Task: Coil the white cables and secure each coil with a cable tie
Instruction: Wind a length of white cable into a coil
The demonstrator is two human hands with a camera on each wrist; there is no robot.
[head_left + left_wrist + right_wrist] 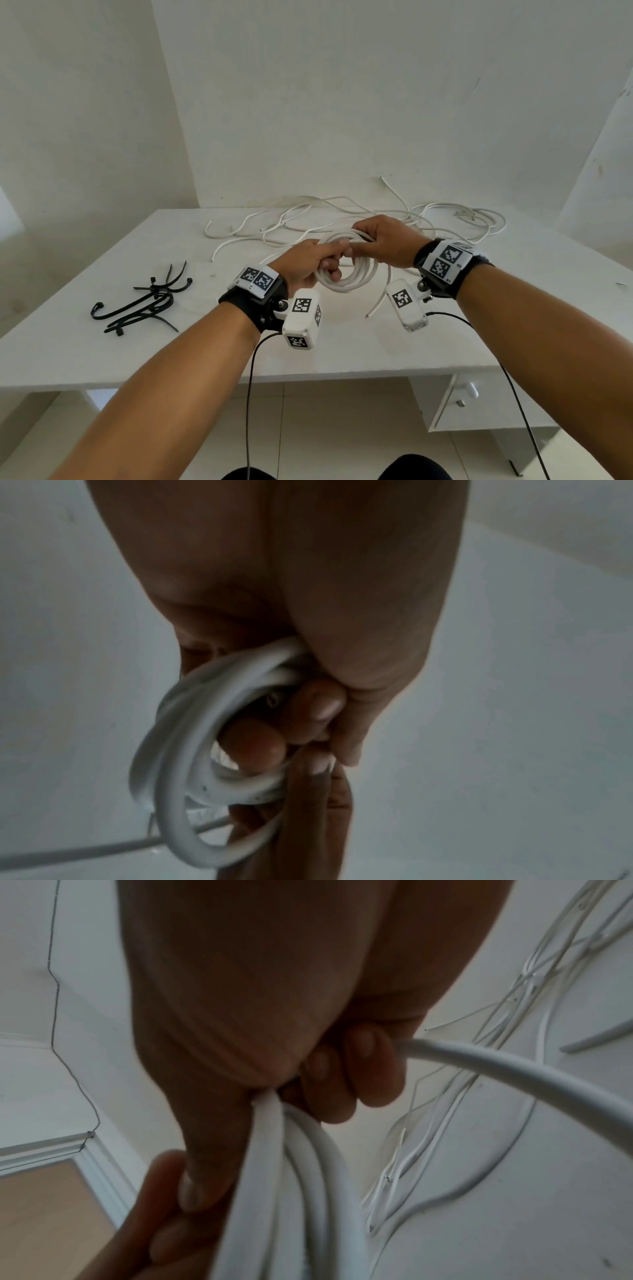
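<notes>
Coil: white round cable wound into several stacked loops, held above the middle of the white table, just in front of the person. The loops hang roughly upright between the hands. A free tail drops from the coil's right side to the tabletop, ending near the right wrist camera.

Left hand: clenched around the coil's left side, fingers curled through the loops. The left wrist view shows fingertips poking through the coil's centre and grey specks on the cable jacket, details lost in the head view.

Right hand: grasping the top of the coil, fingers wrapped over the strands. The right wrist view shows curled fingers closed on a strand that arcs away to the right, with further strands running down beside the thumb.

Loose cables: white, uncoiled, sprawled in tangled curves across the far part of the table, from left of centre to the far right. The right wrist view shows thinner wires among them, hard to make out from the head.

Cable ties: black, a small heap on the near left of the table, well apart from the coil; seen only in the head view.
</notes>
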